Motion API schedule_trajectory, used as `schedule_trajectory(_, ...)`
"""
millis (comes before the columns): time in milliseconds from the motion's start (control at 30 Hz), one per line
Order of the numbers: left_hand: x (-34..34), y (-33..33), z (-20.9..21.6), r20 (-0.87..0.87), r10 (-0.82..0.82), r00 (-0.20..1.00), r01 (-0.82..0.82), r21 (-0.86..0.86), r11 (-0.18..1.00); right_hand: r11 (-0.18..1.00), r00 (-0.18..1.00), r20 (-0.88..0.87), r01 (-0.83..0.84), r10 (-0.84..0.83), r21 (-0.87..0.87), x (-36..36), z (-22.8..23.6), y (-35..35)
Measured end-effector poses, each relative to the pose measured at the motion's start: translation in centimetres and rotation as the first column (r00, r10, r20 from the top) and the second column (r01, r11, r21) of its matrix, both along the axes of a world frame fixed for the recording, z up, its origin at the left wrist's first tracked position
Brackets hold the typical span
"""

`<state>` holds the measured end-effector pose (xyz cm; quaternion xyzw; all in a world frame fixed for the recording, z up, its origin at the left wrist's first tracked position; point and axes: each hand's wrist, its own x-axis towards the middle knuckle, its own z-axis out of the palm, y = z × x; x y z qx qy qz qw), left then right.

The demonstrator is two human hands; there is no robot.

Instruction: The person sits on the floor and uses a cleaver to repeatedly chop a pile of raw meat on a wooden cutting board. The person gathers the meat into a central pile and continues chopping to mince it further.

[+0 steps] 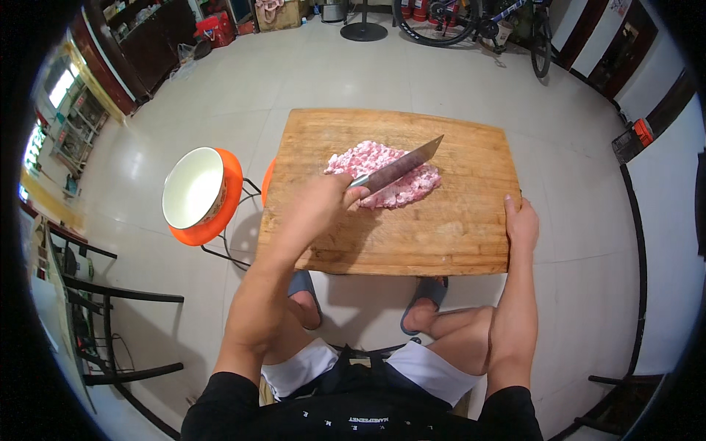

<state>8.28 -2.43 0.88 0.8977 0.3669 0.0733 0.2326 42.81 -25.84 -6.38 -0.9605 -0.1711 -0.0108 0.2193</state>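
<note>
A wooden cutting board [434, 239] lies in front of me, with a flat patch of pink and white minced meat [360, 157] near its middle. My left hand [329, 197] is closed round the handle of a kitchen knife [401, 167] with a broad blade. The blade slants up to the right over the meat and hides part of it; whether it touches the meat I cannot tell. At the board's right edge my right hand [523, 223] grips the rim, thumb on top, its other fingers partly hidden.
Left of the board, a white bowl [193, 187] stands on an orange stool [229, 209] with dark metal legs. A black chair frame [125, 295] is at the lower left. Farther off are a bicycle [474, 26] and a round black stand base [363, 31] on the tiled floor.
</note>
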Motion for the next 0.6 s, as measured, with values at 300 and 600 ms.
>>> schedule_trajectory(300,-0.1,-0.7,-0.6,-0.016,-0.009,1.0,0.012,0.151,0.988,1.0,0.999,-0.054,-0.009,0.008,-0.019,0.5,0.3,-0.1)
schedule_trajectory(600,-0.6,-0.5,2.6,0.177,0.109,0.978,-0.089,-0.116,0.989,1.0,0.998,-0.06,-0.016,0.016,-0.004,1.1,-0.6,-0.4)
